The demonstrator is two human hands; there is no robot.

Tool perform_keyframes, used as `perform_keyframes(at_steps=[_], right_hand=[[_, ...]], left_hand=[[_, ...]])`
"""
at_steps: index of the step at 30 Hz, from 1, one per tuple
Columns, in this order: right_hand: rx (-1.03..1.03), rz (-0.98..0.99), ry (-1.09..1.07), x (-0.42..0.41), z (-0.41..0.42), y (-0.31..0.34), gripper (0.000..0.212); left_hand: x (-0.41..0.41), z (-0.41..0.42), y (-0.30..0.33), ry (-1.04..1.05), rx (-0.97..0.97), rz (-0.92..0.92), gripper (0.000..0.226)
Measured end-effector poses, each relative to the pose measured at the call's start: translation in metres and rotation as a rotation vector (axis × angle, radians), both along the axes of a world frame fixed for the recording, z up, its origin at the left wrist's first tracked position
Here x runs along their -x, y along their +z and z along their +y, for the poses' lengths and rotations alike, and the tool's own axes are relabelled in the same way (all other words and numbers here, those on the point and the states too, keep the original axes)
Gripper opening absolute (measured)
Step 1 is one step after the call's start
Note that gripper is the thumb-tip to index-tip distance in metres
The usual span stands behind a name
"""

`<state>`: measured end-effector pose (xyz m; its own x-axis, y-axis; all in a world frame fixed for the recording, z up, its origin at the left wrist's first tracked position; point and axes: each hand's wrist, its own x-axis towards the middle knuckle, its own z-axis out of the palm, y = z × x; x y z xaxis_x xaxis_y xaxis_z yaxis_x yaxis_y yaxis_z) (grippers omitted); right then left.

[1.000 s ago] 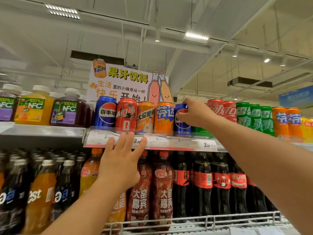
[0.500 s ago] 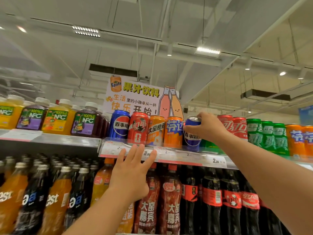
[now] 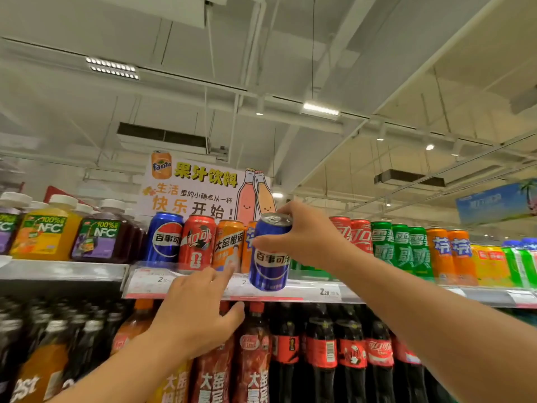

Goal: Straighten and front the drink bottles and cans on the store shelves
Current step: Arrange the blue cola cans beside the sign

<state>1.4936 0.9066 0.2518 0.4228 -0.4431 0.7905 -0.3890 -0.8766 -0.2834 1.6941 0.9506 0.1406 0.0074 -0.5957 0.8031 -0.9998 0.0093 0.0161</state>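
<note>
A supermarket aisle is being viewed from below, under a pale ceiling with strip lights, and a top shelf [image 3: 290, 290] edged with price tags is being faced with drinks. A blue Pepsi can [image 3: 270, 251] is being held clear of the shelf, in front of its edge and tilted slightly, by the right hand [image 3: 305, 237], whose fingers and thumb are being curled around the can's upper half. Just left of that hand, a second blue Pepsi can [image 3: 165, 237], a red cola can [image 3: 197, 242] and an orange can [image 3: 229, 245] are being kept upright in a row; to its right, red, green and orange cans are being shown in line. The left hand [image 3: 197, 312] is being held loosely spread below and left of the lifted can, its forefinger appearing to touch the orange can's base. Several risks are being run: the high grip could let the can slip and fall onto the bottles below; the neighbouring orange cans could be knocked over as it is being set down; the label could be left turned away if the can is not rotated.
</note>
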Motion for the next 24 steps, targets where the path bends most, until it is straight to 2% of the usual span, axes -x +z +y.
perform_keyframes(at_steps=[2,3,7,9,13,15,17,20,24], right_hand=[[-0.054,0.029,0.045,-0.006,0.008,-0.011,0.050],[-0.082,0.034,0.064,-0.009,0.010,-0.016,0.050],[-0.137,0.031,0.128,-0.025,0.020,-0.027,0.041],[-0.106,0.051,0.148,-0.035,0.024,-0.028,0.041],[-0.106,0.114,0.176,-0.056,0.028,-0.027,0.041],[-0.112,0.176,0.185,-0.068,0.026,-0.023,0.042],[-0.123,0.143,0.187,-0.077,0.023,-0.014,0.039],[-0.039,0.054,0.095,-0.091,0.005,0.003,0.043],[0.130,0.073,-0.042,-0.120,-0.023,0.024,0.040]], left_hand=[[0.020,0.010,0.003,-0.335,-0.040,0.177,0.084],[0.028,0.014,0.004,-0.440,-0.051,0.278,0.084],[0.028,0.012,0.004,-0.654,0.039,0.606,0.078],[0.017,0.012,0.005,-0.658,0.061,0.683,0.075],[-0.012,0.015,0.008,-0.562,0.119,0.629,0.060],[-0.027,0.018,0.004,-0.516,0.123,0.624,0.061],[-0.040,0.018,-0.003,-0.469,0.099,0.604,0.063],[-0.058,0.017,-0.015,-0.431,0.065,0.587,0.062],[-0.069,0.014,-0.017,-0.531,0.033,0.658,0.057]])
